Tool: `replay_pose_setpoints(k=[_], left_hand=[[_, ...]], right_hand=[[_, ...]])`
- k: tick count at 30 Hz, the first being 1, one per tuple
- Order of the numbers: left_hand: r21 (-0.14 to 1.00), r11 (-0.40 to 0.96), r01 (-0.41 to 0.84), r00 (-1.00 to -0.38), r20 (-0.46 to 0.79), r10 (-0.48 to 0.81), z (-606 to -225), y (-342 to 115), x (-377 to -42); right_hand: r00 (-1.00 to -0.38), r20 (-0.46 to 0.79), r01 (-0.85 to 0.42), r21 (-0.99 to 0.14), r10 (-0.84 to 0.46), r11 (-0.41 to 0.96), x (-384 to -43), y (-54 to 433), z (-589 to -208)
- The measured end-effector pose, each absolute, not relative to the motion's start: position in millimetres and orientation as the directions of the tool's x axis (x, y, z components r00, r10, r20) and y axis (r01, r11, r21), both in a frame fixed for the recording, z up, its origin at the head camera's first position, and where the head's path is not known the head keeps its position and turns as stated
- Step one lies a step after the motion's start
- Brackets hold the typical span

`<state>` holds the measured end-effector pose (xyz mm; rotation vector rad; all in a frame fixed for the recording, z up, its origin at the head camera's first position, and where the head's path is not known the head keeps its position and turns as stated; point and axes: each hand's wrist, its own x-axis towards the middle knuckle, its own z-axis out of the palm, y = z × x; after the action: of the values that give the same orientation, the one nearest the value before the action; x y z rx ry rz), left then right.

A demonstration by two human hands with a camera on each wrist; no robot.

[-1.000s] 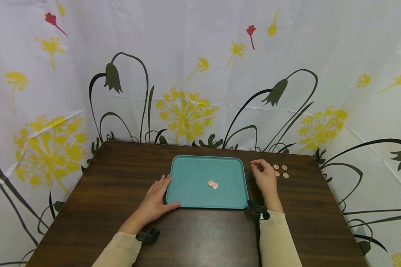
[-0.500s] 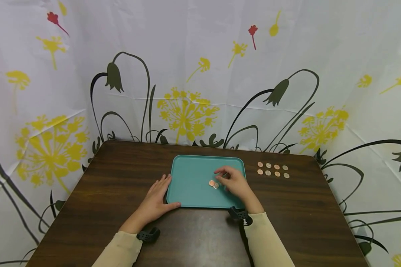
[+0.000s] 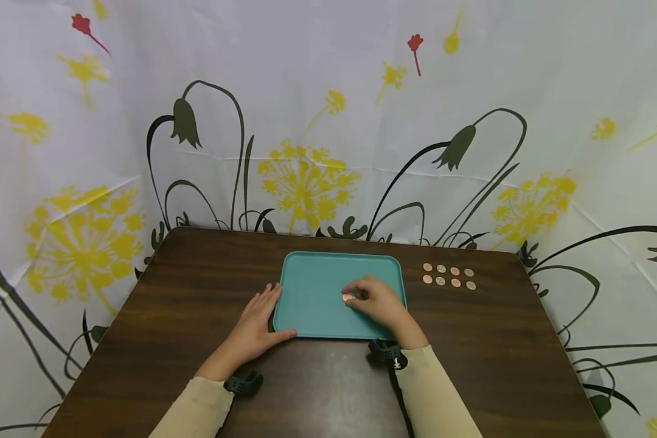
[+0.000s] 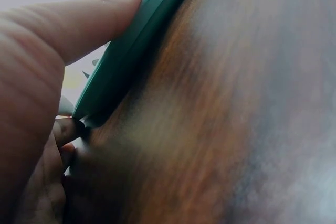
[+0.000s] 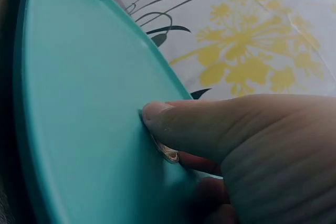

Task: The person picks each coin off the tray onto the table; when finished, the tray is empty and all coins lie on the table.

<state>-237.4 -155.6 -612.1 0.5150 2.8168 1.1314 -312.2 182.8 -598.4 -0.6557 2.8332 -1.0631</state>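
Note:
My left hand [image 3: 254, 328] lies at the left end of a teal tray [image 3: 312, 325], fingers stretched along its side and thumb at the front corner. In the left wrist view the thumb [image 4: 100, 17] rests against the tray's rim. Over the right half of the tray, my right hand [image 3: 380, 304] has thumb and fingers curled down around a copper-coloured coin [image 3: 347, 297]. Seen from the right wrist, the thumb covers much of the coin [image 5: 169, 153], whose edge shows between thumb and fingers. A silver coin close to it is mostly hidden by the fingers.
Right of the tray, several coins [image 3: 440, 281] lie in two rows on the dark wooden table [image 3: 504, 340], copper and silver alternating. Behind the table hangs a white cloth [image 3: 328, 201] with a flower print. Both wrists wear black bands.
The right hand has moved left from beside the coin rows to the tray, then lowered its fingers onto the coins there. Its leaving uncovered the rows' left end. The left hand stays put.

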Motion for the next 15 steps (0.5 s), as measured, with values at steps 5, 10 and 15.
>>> replay_pose_setpoints(k=[5,10,15], left_hand=[[0.684,0.67,0.289,-0.942,0.078,0.326,-611.4,-156.6,-239.0],[0.686,0.669,0.286,-0.943,0.076,0.325,-611.7,-156.2,-238.0],[0.689,0.67,0.276,-0.944,0.062,0.325,-610.8,-156.3,-238.1]], right_hand=[[-0.91,0.085,-0.365,-0.628,-0.405,0.687,-312.3,180.3,-591.8],[-0.936,0.065,-0.287,-0.709,-0.346,0.644,-312.9,182.7,-595.9],[-0.954,0.162,-0.271,-0.822,-0.251,0.501,-313.7,187.8,-600.1]])
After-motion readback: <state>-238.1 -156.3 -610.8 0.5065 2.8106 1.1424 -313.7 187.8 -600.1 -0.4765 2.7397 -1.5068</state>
